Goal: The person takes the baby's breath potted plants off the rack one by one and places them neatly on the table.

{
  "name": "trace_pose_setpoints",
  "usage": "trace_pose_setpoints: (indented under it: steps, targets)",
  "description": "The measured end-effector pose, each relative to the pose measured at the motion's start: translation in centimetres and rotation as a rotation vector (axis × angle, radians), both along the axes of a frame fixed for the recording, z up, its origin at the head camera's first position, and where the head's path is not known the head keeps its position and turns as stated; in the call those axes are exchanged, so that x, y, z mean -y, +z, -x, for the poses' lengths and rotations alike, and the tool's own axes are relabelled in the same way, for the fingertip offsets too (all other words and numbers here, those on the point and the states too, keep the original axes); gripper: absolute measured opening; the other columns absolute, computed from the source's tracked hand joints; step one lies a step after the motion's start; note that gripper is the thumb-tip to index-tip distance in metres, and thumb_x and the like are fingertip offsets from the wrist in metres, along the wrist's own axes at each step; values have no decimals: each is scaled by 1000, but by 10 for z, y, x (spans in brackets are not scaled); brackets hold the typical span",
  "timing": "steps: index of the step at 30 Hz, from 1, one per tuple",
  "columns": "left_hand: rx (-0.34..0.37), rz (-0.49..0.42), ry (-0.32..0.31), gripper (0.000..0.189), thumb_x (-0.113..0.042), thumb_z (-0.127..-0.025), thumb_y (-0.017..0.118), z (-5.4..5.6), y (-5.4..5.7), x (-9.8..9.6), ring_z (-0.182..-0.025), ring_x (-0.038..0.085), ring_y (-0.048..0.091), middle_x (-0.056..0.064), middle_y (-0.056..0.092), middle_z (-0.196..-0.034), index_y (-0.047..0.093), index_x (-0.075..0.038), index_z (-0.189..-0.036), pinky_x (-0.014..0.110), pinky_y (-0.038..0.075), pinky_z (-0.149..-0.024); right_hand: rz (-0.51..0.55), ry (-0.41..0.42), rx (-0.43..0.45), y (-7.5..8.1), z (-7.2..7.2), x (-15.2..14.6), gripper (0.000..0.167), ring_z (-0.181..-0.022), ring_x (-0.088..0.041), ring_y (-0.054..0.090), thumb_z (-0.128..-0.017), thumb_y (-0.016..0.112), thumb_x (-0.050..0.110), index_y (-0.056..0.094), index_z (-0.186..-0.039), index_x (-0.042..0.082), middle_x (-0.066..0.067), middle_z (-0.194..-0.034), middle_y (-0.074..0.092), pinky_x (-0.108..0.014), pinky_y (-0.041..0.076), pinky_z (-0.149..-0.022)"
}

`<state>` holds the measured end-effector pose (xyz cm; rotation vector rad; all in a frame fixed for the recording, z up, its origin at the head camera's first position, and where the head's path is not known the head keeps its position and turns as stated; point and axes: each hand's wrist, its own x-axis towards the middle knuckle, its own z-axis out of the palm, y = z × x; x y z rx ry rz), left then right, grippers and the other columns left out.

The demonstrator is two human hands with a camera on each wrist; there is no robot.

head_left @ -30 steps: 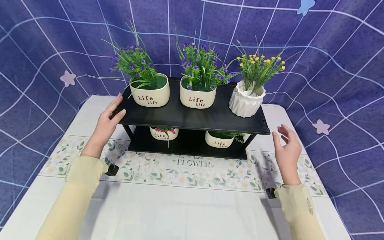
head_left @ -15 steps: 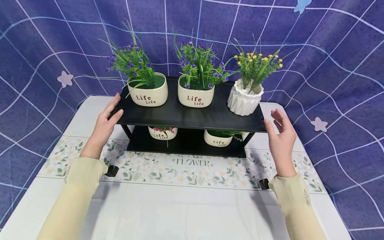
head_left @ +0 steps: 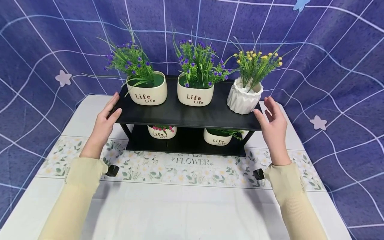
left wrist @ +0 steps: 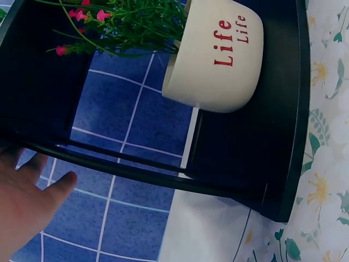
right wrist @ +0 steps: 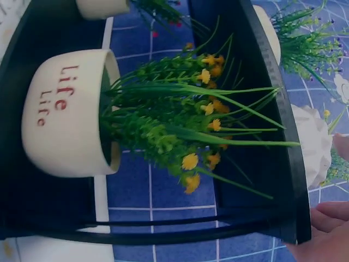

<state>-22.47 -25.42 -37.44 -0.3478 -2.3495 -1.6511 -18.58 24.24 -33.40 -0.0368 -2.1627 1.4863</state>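
A black two-tier shelf [head_left: 177, 116] bears potted artificial plants. My left hand [head_left: 103, 126] lies against the left end of its top board, fingers extended along the edge; in the left wrist view the hand [left wrist: 27, 202] is beside the side bar. At the right end, my right hand [head_left: 275, 133] has loosely bent fingers and its thumb by the board's front corner, close to the white fluted pot [head_left: 244, 100] with yellow flowers. Two cream "Life" pots, the left pot [head_left: 148, 93] and the middle pot [head_left: 195, 95], hold purple flowers on the top board.
On the lower tier stand a cream pot [head_left: 162, 132] with pink flowers and another cream pot [head_left: 217, 138], its yellow flowers visible in the right wrist view. A floral "FLOWER" runner [head_left: 192, 170] crosses the white table [head_left: 180, 213]. Behind hangs a blue gridded cloth [head_left: 186, 20].
My right hand has moved left and away from me, from beside the shelf to its right end. The left hand stays at the left end. The view has shifted slightly.
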Motion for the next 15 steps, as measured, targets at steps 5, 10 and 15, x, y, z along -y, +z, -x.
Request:
trace_pose_setpoints:
  steps: [5, 10, 15]
  targets:
    - [-8, -4, 1, 53, -14, -102, 46, 1, 0, -1, -151, 15, 14, 6, 20, -162, 29, -6, -152, 2, 20, -108, -16, 21, 54, 6, 8, 2, 68, -140, -19, 42, -90, 69, 16, 37, -149, 7, -9, -150, 45, -37, 35, -115]
    - [1, -3, -2, 53, -15, -103, 45, 1, -1, 0, -151, 14, 13, 4, 19, -163, 28, -7, -152, 1, 21, -107, -55, 24, 99, 12, 12, 3, 74, -142, -17, 38, -89, 70, 18, 32, -151, 7, -7, -154, 40, -35, 34, -116]
    - [-2, -11, -6, 53, -16, -103, 45, 1, -2, 0, -151, 13, 13, 4, 19, -163, 28, -7, -152, 2, 23, -107, -69, 49, 139, 20, 18, 5, 79, -144, -18, 36, -89, 70, 25, 28, -153, 7, -9, -156, 36, -36, 32, -117]
